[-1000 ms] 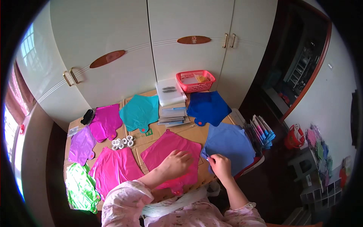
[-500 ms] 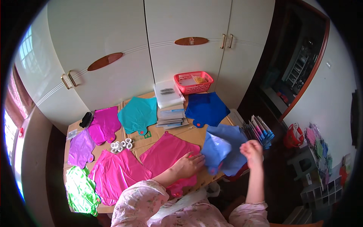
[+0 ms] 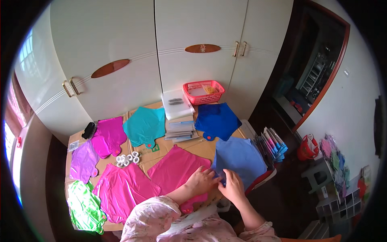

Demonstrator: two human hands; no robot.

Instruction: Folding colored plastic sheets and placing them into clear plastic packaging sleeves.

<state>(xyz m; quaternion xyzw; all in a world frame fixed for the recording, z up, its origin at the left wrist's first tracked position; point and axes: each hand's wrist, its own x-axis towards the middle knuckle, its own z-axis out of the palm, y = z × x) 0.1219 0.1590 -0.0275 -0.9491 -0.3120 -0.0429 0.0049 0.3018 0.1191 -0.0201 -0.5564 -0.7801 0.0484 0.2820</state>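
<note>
A flat light blue sheet [image 3: 241, 159] of thin shiny material lies at the right of the table. My left hand [image 3: 201, 180] has its fingers bent over the sheet's near left corner, its wrist above a dark pink sheet [image 3: 177, 163]. From the right, my right hand [image 3: 233, 187] closes on the same corner, thumb and forefinger curved around it. The fingertips of both hands almost meet there and partly hide the corner. Directly behind, a dark blue sheet [image 3: 217, 120] of similar shape lies flat, with a rounded tab bearing a red dot.
Similar sheets in teal [image 3: 145, 127], magenta [image 3: 108, 135], purple [image 3: 84, 161], bright pink [image 3: 125, 189] and green [image 3: 84, 207] cover the cardboard-topped table. Small white rolls [image 3: 128, 159] sit among them. Behind are stacked packets [image 3: 181, 131] and a red basket [image 3: 203, 92]; at right, upright packets [image 3: 272, 145].
The light blue sheet, raised and creased before, now lies flat. My right hand has come left and down to its near corner. My left hand's fingers have moved onto that corner.
</note>
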